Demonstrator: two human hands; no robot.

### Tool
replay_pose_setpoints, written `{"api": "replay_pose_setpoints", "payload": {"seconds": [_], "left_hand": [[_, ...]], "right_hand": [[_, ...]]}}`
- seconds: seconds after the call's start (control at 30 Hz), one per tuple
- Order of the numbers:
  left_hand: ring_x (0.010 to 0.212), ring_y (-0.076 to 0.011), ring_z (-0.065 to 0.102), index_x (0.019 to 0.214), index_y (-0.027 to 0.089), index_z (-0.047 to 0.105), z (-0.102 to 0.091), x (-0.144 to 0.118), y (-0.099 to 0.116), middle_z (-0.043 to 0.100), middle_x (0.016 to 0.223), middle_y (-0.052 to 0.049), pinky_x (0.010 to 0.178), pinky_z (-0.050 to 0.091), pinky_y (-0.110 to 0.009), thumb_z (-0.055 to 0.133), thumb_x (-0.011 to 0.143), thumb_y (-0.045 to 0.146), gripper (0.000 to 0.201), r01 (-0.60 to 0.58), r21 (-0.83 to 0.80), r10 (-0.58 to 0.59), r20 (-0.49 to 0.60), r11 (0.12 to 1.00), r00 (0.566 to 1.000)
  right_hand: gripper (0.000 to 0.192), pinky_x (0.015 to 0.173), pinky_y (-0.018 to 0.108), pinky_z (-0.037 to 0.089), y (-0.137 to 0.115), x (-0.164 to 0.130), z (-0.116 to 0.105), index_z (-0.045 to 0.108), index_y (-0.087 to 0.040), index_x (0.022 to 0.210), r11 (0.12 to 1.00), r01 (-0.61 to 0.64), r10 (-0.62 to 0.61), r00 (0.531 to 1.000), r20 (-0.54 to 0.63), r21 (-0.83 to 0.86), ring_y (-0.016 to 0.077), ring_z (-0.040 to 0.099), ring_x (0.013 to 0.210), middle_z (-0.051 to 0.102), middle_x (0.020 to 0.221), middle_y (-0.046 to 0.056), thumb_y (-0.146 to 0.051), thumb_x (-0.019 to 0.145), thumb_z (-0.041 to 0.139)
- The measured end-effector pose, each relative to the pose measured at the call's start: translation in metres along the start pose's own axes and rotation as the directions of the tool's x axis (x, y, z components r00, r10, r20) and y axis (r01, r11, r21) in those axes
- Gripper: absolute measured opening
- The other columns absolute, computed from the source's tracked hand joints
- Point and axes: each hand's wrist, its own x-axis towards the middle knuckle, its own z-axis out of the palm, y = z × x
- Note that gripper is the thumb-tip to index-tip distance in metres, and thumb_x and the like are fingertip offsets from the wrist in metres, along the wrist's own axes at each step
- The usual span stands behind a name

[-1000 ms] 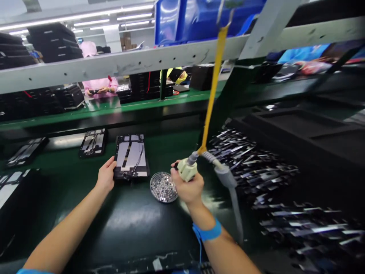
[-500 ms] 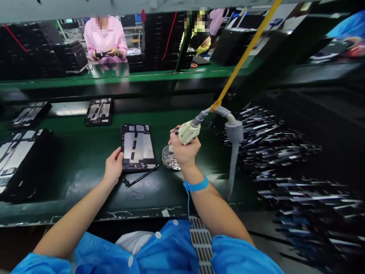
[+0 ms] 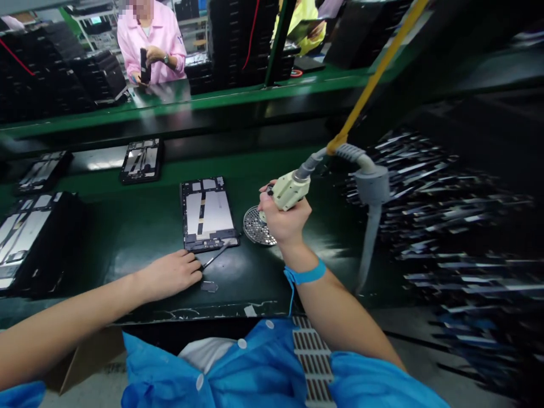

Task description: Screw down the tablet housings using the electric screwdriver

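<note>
Right hand (image 3: 285,222) is wrapped tight round the electric screwdriver (image 3: 289,190) over the screw dish (image 3: 256,226), mid-frame. Left hand (image 3: 172,275) rests loosely curled beside the thin black tool (image 3: 216,255), below the tablet chassis (image 3: 207,214).

Two hands (image 3: 170,275), one screwdriver (image 3: 290,190)

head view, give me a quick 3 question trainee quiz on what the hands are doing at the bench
1. Which hand grips the cream electric screwdriver?
2. True or false: the left hand lies flat on top of the open tablet.
3. The round screw dish sits: A) left of the tablet, B) right of it, C) on it?

Key:
1. The right hand.
2. False; it is on the belt, at a thin black tool.
3. B.
</note>
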Motion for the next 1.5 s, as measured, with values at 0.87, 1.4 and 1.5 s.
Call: {"api": "replay_pose_setpoints", "payload": {"seconds": [0.87,1.4,1.5], "left_hand": [[0.108,-0.0258,0.063,0.136,0.019,0.058,0.060,0.033,-0.025,0.067,0.117,-0.014,0.091,0.056,-0.043,0.054,0.101,0.012,0.036,0.103,-0.123,-0.154,-0.542,0.987,0.826],[0.096,-0.0247,0.062,0.118,0.015,0.068,0.057,0.045,-0.012,0.068,0.104,-0.013,0.081,0.056,-0.040,0.057,0.100,0.016,0.021,0.237,-0.120,-0.262,-0.572,0.964,0.778],[0.104,-0.0263,0.063,0.119,0.018,0.069,0.060,0.046,-0.005,0.068,0.108,-0.012,0.096,0.053,-0.050,0.058,0.100,0.017,0.022,0.325,-0.176,-0.366,-0.571,0.929,0.735]], "right_hand": [[0.021,0.080,0.039,0.064,-0.003,0.000,-0.007,0.070,-0.022,0.102,1.000,0.011,-0.011,0.998,0.054,-0.013,0.0209,0.075,0.084,0.076,0.090,0.002,-0.030,0.083,0.075],[0.021,0.080,0.041,0.065,0.000,0.000,-0.008,0.071,-0.022,0.103,1.000,-0.015,0.014,0.999,0.042,0.019,0.0208,0.074,0.084,0.075,0.091,0.003,-0.026,0.083,0.075],[0.021,0.078,0.041,0.065,0.001,0.001,-0.009,0.071,-0.022,0.102,1.000,-0.019,0.018,0.999,0.034,0.016,0.0216,0.075,0.085,0.075,0.091,0.003,-0.025,0.082,0.075]]}}
